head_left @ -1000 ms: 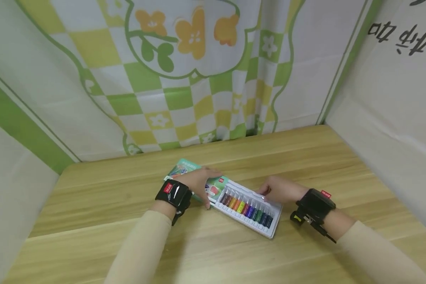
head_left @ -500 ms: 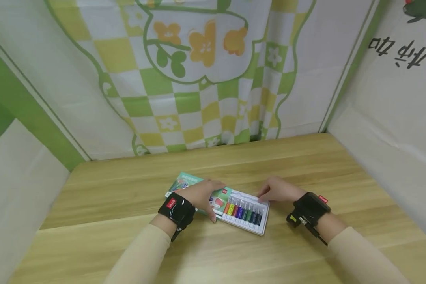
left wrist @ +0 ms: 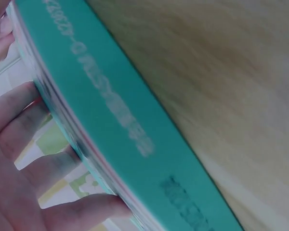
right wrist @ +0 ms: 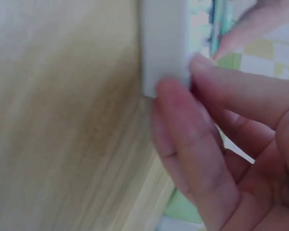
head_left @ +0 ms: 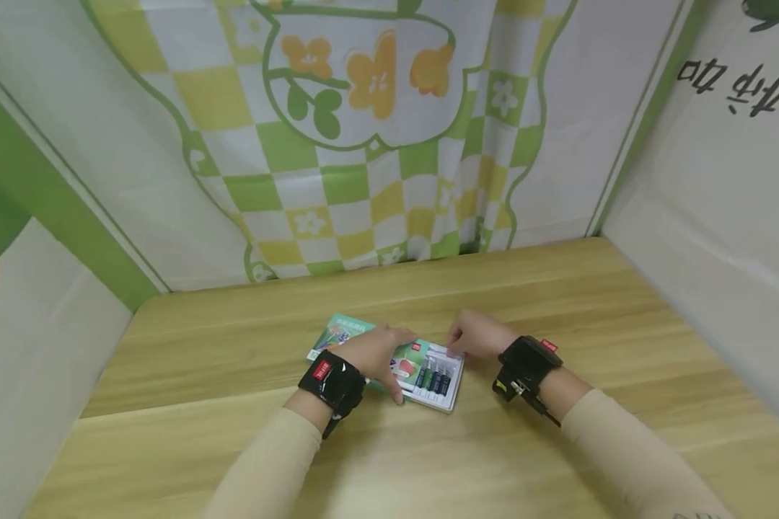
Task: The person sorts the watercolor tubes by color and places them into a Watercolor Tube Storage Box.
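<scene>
A green printed paint box sleeve (head_left: 350, 327) lies aslant on the table, with a white tray (head_left: 438, 401) partly out of its right end. Several dark paint tubes (head_left: 433, 380) show in the tray; the rest of it is hidden inside the sleeve. My left hand (head_left: 373, 357) grips the sleeve from above, thumb at the near edge and fingers at the far edge. In the left wrist view those fingers touch the sleeve's green side (left wrist: 115, 110). My right hand (head_left: 482, 336) pinches the tray's far right corner, and the right wrist view shows fingertips on its white end wall (right wrist: 166, 43).
The wooden table (head_left: 532, 288) extends on all sides of the box. A checkered curtain (head_left: 363, 187) hangs along its back edge. White panels stand at the left and right, the right wall (head_left: 707, 216) bearing black writing.
My right hand has moved left with the tray, which has slid further into the sleeve. Fewer coloured tubes show now. My left hand keeps its grip on the sleeve.
</scene>
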Demonstrator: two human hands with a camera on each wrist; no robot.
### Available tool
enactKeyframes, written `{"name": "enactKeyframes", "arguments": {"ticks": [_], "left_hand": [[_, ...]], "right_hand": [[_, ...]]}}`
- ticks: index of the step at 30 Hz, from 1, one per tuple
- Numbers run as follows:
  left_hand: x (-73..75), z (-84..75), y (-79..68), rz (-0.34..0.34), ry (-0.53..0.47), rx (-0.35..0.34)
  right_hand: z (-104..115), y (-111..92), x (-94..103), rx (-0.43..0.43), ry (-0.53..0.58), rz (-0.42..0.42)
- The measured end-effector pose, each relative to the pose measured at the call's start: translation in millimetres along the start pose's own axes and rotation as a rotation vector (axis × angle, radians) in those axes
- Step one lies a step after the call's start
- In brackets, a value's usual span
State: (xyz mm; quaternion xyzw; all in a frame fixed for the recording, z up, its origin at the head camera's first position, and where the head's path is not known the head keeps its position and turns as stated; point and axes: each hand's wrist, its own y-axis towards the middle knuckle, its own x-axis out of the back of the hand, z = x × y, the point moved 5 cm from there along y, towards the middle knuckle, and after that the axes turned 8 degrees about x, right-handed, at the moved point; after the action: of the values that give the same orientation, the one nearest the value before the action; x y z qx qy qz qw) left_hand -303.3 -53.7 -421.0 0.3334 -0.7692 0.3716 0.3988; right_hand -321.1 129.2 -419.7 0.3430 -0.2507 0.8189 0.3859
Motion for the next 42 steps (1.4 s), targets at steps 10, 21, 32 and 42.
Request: {"name": "enactKeyframes", "arguments": {"ticks": [10, 21, 32, 42], "left_hand": [[3.6, -1.8, 1.5, -0.025, 0.023, -0.034], [4.5, -11.5, -0.9, -0.039, 0.029, -0.071], [11.0, -12.2, 5.5, -0.016, 0.055, -0.055], [24.6, 12.6, -14.4, -0.054, -0.081, -0.043]], "right_hand": [[-7, -8, 5.2, -0.010, 0.075, -0.057], [9, 15, 2.6, 0.033, 0.129, -0.067], [8, 24, 2.6, -0.027, 0.298, -0.124], [8, 8, -0.2, 0.076, 0.200, -0.126]]}}
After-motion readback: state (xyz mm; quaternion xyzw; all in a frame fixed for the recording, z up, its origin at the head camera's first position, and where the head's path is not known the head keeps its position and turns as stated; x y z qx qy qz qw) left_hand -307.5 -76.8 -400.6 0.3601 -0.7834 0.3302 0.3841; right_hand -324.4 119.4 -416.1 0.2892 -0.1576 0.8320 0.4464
